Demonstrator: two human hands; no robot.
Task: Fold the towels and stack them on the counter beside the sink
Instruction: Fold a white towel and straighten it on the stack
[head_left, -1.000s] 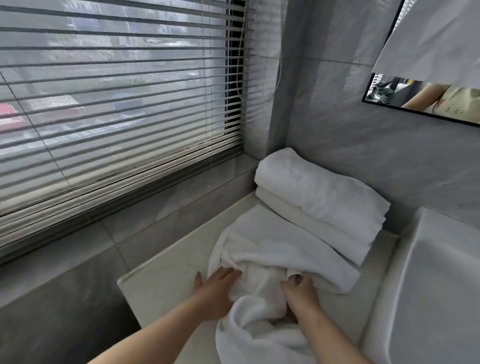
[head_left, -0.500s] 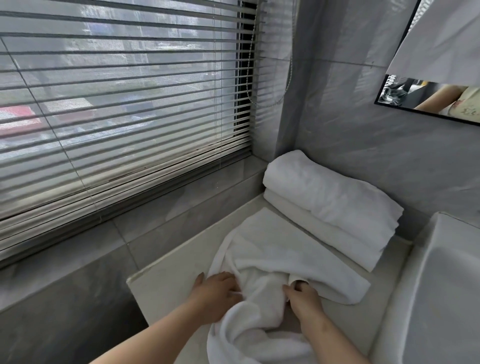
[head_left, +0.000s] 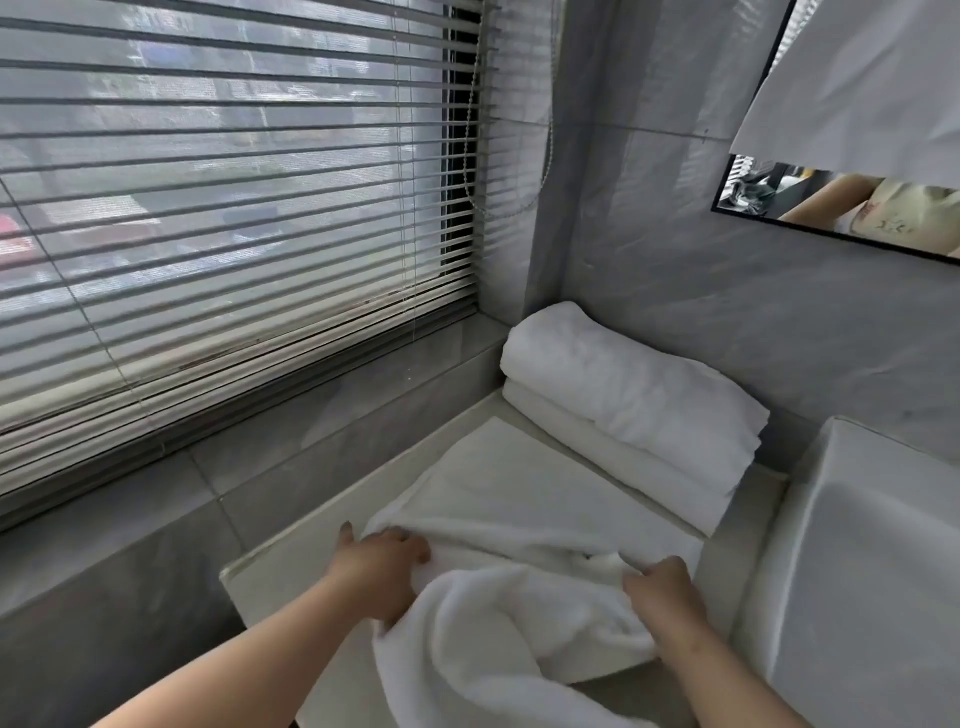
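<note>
A loose white towel (head_left: 519, 499) lies spread on the pale counter (head_left: 291, 561), its near part bunched and hanging over the front edge. My left hand (head_left: 382, 564) grips the towel's left side, fingers curled into the cloth. On the right side my right hand (head_left: 662, 584) holds a fold of it. Behind the towel, against the wall, two folded white towels (head_left: 634, 410) sit stacked one on the other.
A white sink basin (head_left: 872, 561) stands right of the counter. Closed slatted blinds (head_left: 223, 208) cover the window on the left above a grey tiled sill (head_left: 291, 415). A mirror (head_left: 841, 208) hangs on the grey wall at upper right.
My hands have moved apart, the right one going right. The towel's far part now lies flatter and wider across the counter.
</note>
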